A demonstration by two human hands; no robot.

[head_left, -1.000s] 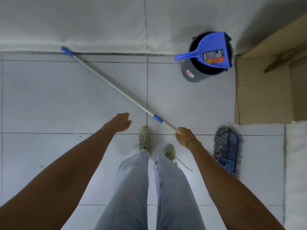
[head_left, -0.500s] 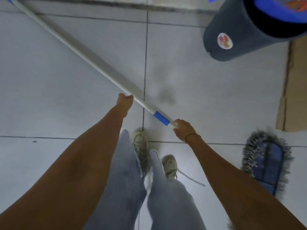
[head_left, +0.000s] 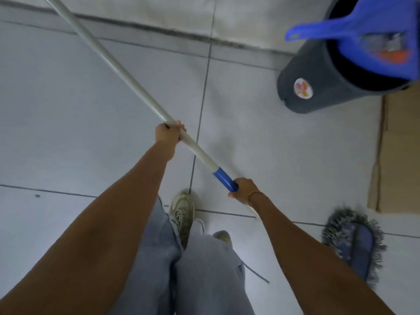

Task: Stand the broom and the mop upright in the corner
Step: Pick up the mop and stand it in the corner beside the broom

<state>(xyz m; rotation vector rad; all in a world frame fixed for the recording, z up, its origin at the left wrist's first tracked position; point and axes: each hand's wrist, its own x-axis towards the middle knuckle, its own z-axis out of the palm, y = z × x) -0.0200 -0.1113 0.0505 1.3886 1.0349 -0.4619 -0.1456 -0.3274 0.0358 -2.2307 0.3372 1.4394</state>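
Left of grey bin (head_left: 318, 87) — left hand (head_left: 168, 136) clenched round mop pole (head_left: 127, 76), right hand (head_left: 244, 189) gripping same pole lower, at blue collar; mop head (head_left: 354, 242) on floor below bin.

Smooth glossy pole (head_left: 127, 75), fringed cloth mop head (head_left: 354, 241)

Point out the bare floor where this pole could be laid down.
Free: the tiles left of the pole, from the wall base to the left arm. Smaller patch between pole and bin. Crowded: the right side, with bin, cardboard and mop head.
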